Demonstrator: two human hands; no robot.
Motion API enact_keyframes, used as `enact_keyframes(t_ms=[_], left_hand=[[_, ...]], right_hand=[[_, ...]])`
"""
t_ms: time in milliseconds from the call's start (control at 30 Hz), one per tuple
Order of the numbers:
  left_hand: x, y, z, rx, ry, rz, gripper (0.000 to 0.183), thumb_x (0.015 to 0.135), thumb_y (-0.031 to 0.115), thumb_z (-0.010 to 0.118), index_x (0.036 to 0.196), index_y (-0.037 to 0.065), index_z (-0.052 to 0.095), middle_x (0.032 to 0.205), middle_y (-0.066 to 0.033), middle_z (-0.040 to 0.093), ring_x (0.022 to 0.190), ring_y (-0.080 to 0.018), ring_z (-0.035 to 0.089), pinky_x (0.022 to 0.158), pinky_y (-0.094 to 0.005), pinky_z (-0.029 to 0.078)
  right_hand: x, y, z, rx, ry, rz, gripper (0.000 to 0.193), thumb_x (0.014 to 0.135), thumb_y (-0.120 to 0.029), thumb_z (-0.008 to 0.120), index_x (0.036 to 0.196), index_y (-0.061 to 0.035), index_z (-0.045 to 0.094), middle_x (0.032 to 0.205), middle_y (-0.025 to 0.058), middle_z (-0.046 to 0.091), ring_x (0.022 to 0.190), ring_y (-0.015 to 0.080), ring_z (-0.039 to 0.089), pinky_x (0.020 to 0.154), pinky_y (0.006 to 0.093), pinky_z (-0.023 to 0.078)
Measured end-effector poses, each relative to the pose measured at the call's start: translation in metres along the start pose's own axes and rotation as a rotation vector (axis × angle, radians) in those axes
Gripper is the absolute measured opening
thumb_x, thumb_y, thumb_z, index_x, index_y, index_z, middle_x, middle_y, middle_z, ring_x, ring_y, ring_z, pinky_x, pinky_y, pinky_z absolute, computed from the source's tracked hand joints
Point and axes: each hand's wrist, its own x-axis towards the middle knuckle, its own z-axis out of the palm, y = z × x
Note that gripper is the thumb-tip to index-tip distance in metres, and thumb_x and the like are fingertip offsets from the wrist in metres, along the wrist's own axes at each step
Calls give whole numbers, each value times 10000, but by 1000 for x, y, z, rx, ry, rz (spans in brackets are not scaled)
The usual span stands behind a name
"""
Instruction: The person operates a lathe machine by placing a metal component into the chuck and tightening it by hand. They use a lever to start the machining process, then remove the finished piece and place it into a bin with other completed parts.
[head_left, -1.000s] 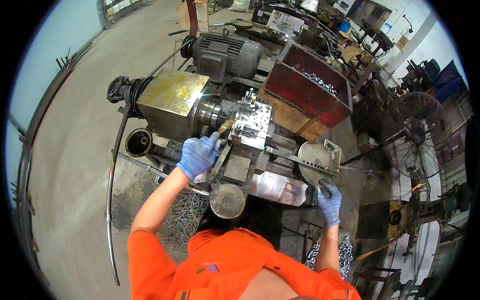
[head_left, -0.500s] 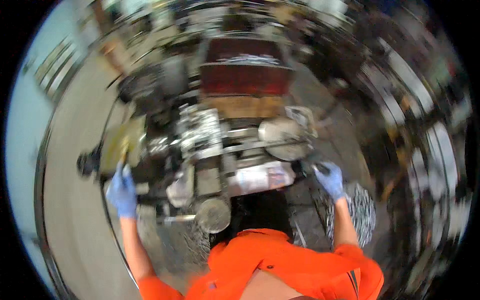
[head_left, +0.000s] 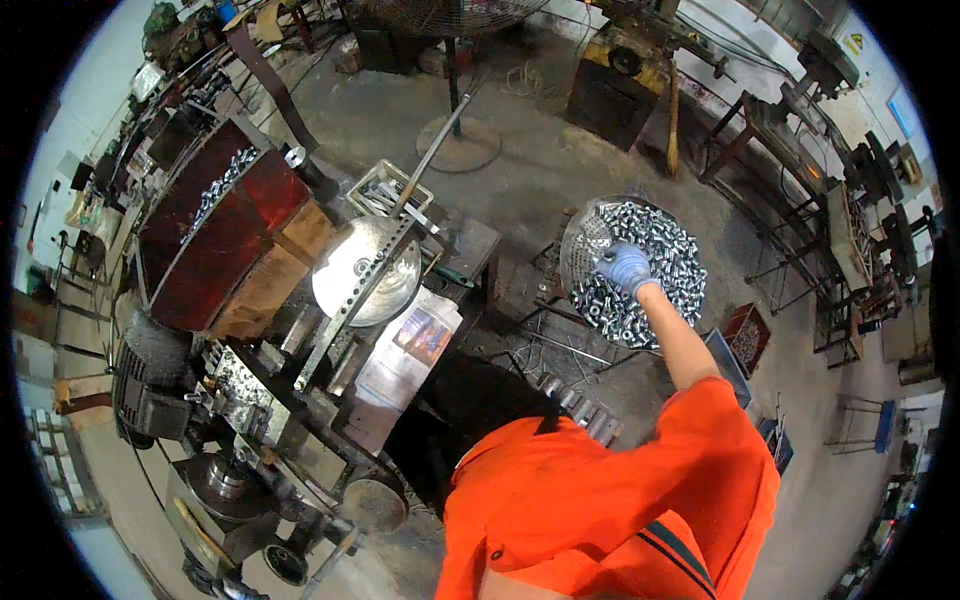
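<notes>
My right hand (head_left: pixel 628 268), in a thin blue glove, reaches out over a round shallow metal basket (head_left: pixel 578 245). Small shiny metal parts (head_left: pixel 655 262), short and cylindrical with holes, fill most of that basket. The fingers are curled downward at the edge of the heap, beside a strip of bare perforated metal. Whatever they hold, if anything, is hidden under the hand. Nothing of my left hand shows. To the left stands a lathe-like machine with a round chuck (head_left: pixel 228 482), a silver disc (head_left: pixel 368 272) and a printed paper sheet (head_left: pixel 408 355) on it.
A red bin (head_left: pixel 225 215) with more metal parts sits above the machine. Near the disc is a pale tray of tools (head_left: pixel 390 190), crossed by a long perforated bar (head_left: pixel 355 305). A fan stand (head_left: pixel 458 145) is on the floor ahead; a small red box (head_left: pixel 745 338) lies beyond the basket.
My view has swung to the right. The right hand has moved from beside the machine to over the parts basket. My left hand, earlier at the machine's left, has left the picture.
</notes>
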Motion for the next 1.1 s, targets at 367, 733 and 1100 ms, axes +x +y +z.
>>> enact_keyframes(t_ms=[367, 733, 1100], left_hand=[[-5, -85, -13, 153, -207, -80, 443, 950, 373, 404, 1220, 43, 523, 1139, -166, 573, 960, -294, 586, 792, -355, 463], [-22, -38, -15, 119, -75, -107, 300, 912, 273, 522, 1089, 56, 630, 948, -164, 658, 815, -215, 657, 720, -329, 487], [-56, 113, 63, -1003, -819, -182, 436, 904, 420, 503, 1055, 31, 628, 649, -7, 577, 577, -77, 526, 538, -237, 426]], right_hand=[[162, 26, 43, -2, -42, -4, 565, 724, -509, 573, 1089, -80, 622, 1143, 192, 577, 1086, 338, 538, 918, 395, 427], [161, 58, 72, 203, 230, -338, 442, 759, -409, 652, 922, 0, 615, 872, 195, 642, 812, 331, 606, 730, 399, 467], [-152, -257, -5, 671, -262, -1165, 283, 680, -58, 687, 963, -55, 680, 1088, 141, 604, 996, 260, 576, 871, 329, 441]])
